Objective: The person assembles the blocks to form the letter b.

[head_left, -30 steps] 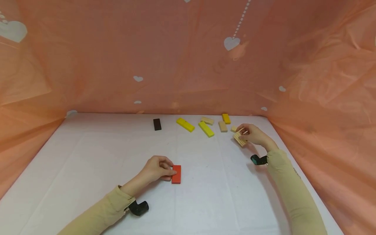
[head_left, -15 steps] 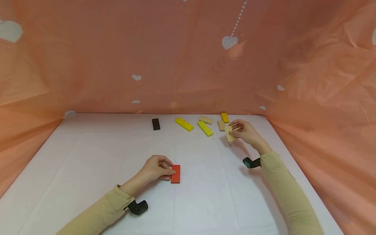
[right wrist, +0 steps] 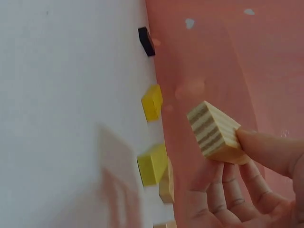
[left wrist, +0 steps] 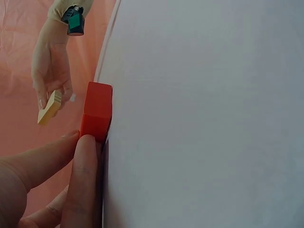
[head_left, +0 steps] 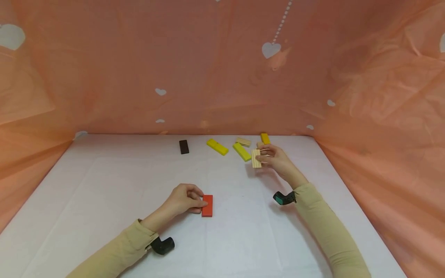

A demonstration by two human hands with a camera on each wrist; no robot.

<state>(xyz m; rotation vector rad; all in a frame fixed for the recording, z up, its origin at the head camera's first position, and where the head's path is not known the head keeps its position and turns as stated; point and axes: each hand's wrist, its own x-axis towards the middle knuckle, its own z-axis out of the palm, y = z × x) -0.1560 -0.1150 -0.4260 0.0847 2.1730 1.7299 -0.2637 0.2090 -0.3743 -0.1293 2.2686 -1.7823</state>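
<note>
Between table edge (head_left: 146,135) and red block (head_left: 209,209) left hand (head_left: 184,198) pinches: three yellow blocks (head_left: 217,147), one black block (head_left: 184,147), three wooden blocks (head_left: 255,159), right hand (head_left: 279,162) gripping one.

White table (head_left: 114,193), black block (head_left: 184,147) near the middle of its far edge, yellow block (head_left: 217,147) and lime-yellow block (head_left: 242,152) farther right, striped wooden block (head_left: 244,141) just behind the latter, golden block (head_left: 265,138) towards the far right corner, orange cloth (head_left: 215,58) with white hearts (head_left: 271,50) beyond.
</note>
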